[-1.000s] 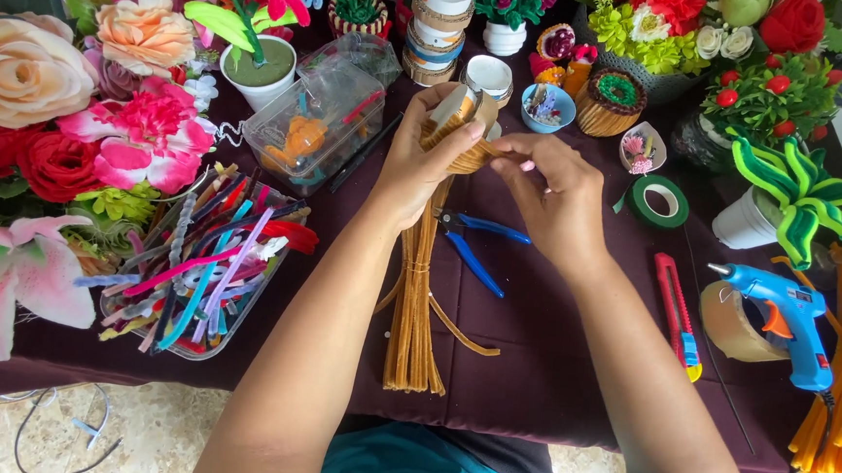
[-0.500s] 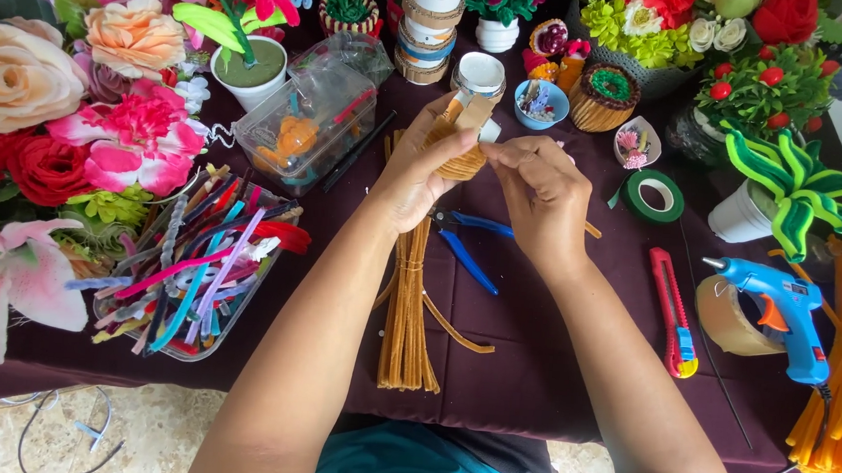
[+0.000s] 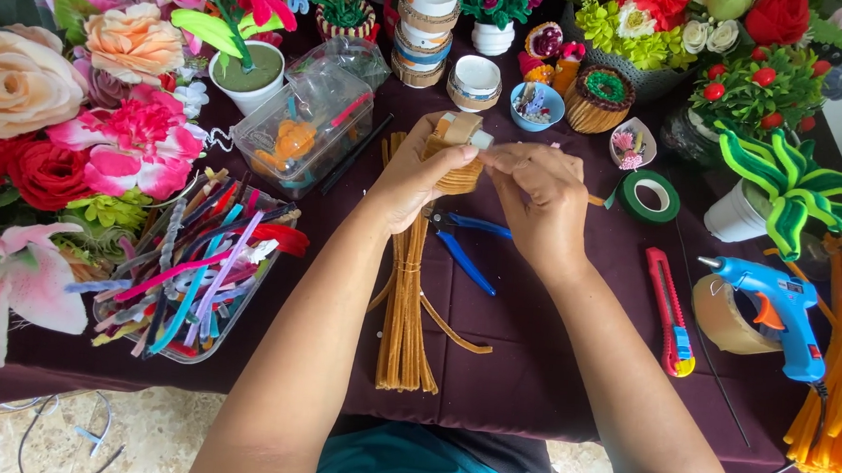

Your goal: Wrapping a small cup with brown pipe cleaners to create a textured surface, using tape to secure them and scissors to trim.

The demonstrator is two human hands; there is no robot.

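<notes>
Both hands meet over the middle of the counter, toward its far edge. The left hand (image 3: pixel 425 173) is wrapped around a small cardboard tube (image 3: pixel 458 146) partly wound with tan pipe cleaner, thumb pressed on top. The right hand (image 3: pixel 540 200) has its fingertips pinched together at the tube's end, apparently on the free end of the strand, though the strand itself is hidden there.

Several things could slip from here. If the pinch loosens, the wound coils would likely spring open, since pipe cleaner wire holds a curve only when pulled snug. Squeezing too hard with the left hand could crush the thin cardboard and leave the winding lopsided.

Directly beneath the hands lie blue-handled pliers (image 3: pixel 464 244) and a bundle of tan pipe cleaners (image 3: pixel 405 313) running toward the near edge; a dropped tube would land among them and could tangle. A stray tan piece (image 3: pixel 454 331) curls off the bundle.

To the right, a red utility knife (image 3: pixel 669 315), a roll of green floral tape (image 3: pixel 649 195) and a blue glue gun (image 3: pixel 777 307) sit near the right forearm, so a wide elbow sweep could knock them. The clear tub of mixed pipe cleaners (image 3: pixel 194 281) sits near the left edge.
</notes>
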